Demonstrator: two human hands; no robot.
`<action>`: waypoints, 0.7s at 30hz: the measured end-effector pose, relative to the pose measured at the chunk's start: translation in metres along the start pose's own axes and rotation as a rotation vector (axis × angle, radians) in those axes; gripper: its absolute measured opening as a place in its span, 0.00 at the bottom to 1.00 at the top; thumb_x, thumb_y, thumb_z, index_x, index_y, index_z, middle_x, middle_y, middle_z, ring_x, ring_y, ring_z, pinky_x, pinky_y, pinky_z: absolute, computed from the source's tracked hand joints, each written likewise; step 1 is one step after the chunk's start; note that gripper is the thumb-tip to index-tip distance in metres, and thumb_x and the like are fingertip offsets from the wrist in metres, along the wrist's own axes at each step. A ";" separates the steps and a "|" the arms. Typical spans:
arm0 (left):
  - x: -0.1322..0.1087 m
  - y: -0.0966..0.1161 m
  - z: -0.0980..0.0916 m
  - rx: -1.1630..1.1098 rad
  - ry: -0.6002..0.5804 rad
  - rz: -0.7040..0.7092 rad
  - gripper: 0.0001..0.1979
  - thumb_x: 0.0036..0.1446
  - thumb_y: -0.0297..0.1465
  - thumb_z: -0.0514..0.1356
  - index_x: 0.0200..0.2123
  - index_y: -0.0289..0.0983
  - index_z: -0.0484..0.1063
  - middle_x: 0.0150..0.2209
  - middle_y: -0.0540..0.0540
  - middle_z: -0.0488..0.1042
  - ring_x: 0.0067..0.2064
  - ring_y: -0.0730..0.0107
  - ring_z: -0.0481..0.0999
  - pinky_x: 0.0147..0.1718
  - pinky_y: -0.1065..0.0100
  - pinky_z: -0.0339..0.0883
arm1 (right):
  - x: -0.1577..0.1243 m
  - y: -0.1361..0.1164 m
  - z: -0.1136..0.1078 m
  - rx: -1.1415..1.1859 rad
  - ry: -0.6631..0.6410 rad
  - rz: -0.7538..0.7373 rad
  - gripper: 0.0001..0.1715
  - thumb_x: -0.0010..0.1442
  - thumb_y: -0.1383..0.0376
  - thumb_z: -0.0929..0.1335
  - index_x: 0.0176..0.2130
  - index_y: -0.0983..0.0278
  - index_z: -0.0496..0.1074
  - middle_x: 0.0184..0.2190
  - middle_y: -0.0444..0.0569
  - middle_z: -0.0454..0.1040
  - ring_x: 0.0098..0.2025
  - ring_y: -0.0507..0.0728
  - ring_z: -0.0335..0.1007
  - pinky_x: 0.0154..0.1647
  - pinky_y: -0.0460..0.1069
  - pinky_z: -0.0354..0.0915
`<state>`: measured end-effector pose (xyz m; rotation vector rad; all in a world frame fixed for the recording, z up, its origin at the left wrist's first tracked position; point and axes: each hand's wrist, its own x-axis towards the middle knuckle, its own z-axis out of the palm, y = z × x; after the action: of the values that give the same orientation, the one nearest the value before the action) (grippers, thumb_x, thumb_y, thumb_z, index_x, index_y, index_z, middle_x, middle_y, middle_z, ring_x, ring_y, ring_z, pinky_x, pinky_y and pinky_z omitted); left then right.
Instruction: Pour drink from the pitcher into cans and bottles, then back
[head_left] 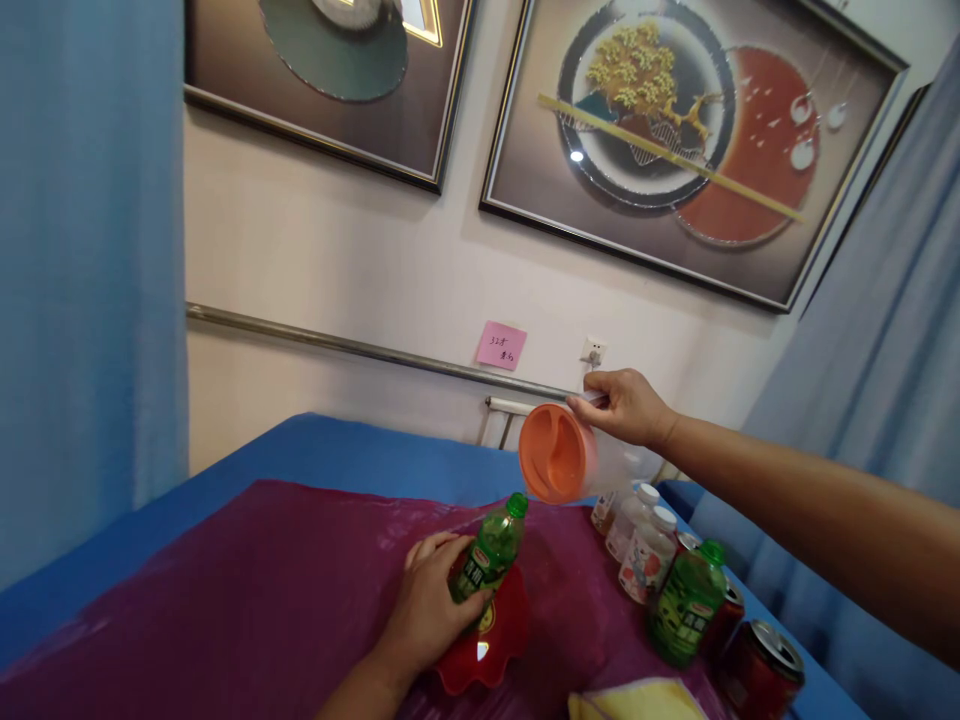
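My left hand (427, 610) is wrapped round a green plastic drink bottle (491, 550) with a green cap, leaning a little to the right. Below the bottle lies a red scalloped dish (480, 655); whether the bottle's base touches it, I cannot tell. Up and to the right, my right hand (626, 408) grips the handle of a translucent pitcher with an orange lid (555, 452). The pitcher is tipped on its side, its lid facing left and towards me, just above the bottle's cap. No liquid is visible coming from it.
At the right stand several clear white-capped bottles (649, 555), another green bottle (686, 605) and red cans (761, 670). A yellow cloth (637, 700) lies at the front edge. Purple sheeting (262, 590) covers the blue surface (337, 445) by the wall, below a metal rail (360, 347).
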<state>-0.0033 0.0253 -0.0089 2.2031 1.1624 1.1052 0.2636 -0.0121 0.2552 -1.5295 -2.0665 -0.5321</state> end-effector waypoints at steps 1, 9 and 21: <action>0.000 0.000 0.000 -0.001 0.000 -0.001 0.28 0.42 0.34 0.70 0.50 0.43 0.77 0.50 0.42 0.77 0.54 0.50 0.73 0.58 0.50 0.62 | 0.000 0.000 0.000 0.000 -0.003 -0.003 0.25 0.58 0.50 0.65 0.19 0.60 0.55 0.16 0.40 0.57 0.21 0.50 0.51 0.26 0.48 0.46; 0.000 0.004 -0.002 -0.010 0.001 0.002 0.27 0.42 0.34 0.70 0.50 0.44 0.77 0.50 0.43 0.77 0.54 0.50 0.73 0.57 0.50 0.63 | 0.001 0.000 -0.001 -0.011 -0.012 -0.007 0.25 0.58 0.50 0.65 0.19 0.60 0.55 0.16 0.41 0.58 0.21 0.50 0.51 0.26 0.49 0.46; -0.001 0.004 -0.003 -0.008 0.003 -0.006 0.28 0.42 0.35 0.70 0.50 0.42 0.77 0.51 0.41 0.77 0.55 0.49 0.73 0.58 0.50 0.63 | -0.001 0.000 0.002 -0.002 -0.005 0.006 0.25 0.58 0.49 0.65 0.20 0.60 0.54 0.16 0.40 0.56 0.21 0.50 0.50 0.26 0.49 0.47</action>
<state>-0.0040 0.0226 -0.0047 2.1918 1.1631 1.1092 0.2631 -0.0118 0.2534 -1.5389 -2.0652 -0.5286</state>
